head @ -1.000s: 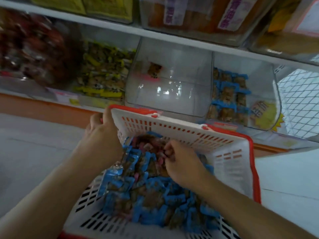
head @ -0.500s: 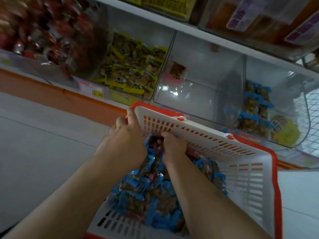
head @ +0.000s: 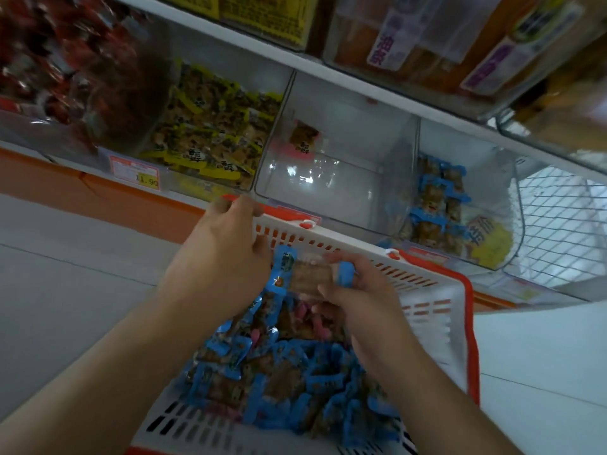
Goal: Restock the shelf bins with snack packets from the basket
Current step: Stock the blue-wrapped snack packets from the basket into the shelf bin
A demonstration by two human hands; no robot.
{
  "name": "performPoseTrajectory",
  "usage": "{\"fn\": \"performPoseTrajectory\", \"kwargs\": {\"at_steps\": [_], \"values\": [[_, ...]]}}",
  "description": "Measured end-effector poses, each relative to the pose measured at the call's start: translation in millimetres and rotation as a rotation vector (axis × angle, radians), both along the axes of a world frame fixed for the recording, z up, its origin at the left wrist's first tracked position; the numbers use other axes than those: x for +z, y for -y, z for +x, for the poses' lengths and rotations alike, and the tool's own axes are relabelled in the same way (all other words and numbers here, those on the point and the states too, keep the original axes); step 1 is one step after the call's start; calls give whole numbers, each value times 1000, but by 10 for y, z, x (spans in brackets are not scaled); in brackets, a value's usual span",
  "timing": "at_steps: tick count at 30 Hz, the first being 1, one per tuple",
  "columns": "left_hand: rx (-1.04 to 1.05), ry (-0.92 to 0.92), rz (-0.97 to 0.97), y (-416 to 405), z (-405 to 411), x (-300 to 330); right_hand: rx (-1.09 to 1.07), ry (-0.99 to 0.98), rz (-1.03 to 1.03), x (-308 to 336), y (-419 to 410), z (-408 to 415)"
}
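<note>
One blue-ended snack packet (head: 307,274) is lifted just above the heap, gripped by the right hand (head: 358,297) whose fingers (head: 345,259) curl over its right end while the thumb presses from below. Many more blue packets (head: 279,382) (with a few pink-ended ones among them) lie piled in the white basket (head: 433,323), which has slotted walls and a red rim. The left hand (head: 220,257) holds the basket's far-left corner, fingers hooked over the red rim and thumb against the inside wall near the lifted packet. Just beyond the basket's far wall stands a row of clear shelf bins: the middle bin (head: 328,178) holds a single packet toward its back, the right bin (head: 466,218) holds a stack of blue packets and bears a yellow sticker, and the yellow-packet bin (head: 210,133) sits left of the middle one. Farther left is a bin of red wrappers (head: 65,67). A price tag (head: 136,174) hangs on the shelf edge, and a wire mesh basket (head: 558,224) shows at the far right.
</note>
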State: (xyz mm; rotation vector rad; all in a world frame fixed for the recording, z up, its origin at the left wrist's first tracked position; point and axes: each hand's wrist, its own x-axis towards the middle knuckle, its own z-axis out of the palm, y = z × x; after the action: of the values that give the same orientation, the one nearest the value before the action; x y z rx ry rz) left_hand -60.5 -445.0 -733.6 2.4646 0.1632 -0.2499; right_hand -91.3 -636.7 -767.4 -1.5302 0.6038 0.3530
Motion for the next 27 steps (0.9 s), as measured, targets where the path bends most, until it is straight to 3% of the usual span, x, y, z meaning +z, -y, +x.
{"fn": "performPoseTrajectory", "kwargs": {"at_steps": [5, 9, 13, 14, 18, 23, 27], "values": [[-128, -229, -331, 300, -10, -5, 105, 254, -130, 425, 271, -163], [147, -205, -462, 499, -51, -63, 76, 445, -334, 429, 431, -149], [311, -441, -1163, 694, -33, 114, 268, 721, -505, 380, 605, -95], [321, -431, -1251, 717, -19, 136, 339, 757, -551, 383, 645, -75], [255, -264, -1095, 747, 14, 103, 544, 733, -567, 433, 773, -23], [193, -222, -1015, 813, 50, 100, 262, 516, -202, 471, 855, 58], [156, -218, -969, 895, 57, 97, 277, 366, -268, 457, 917, 153]]}}
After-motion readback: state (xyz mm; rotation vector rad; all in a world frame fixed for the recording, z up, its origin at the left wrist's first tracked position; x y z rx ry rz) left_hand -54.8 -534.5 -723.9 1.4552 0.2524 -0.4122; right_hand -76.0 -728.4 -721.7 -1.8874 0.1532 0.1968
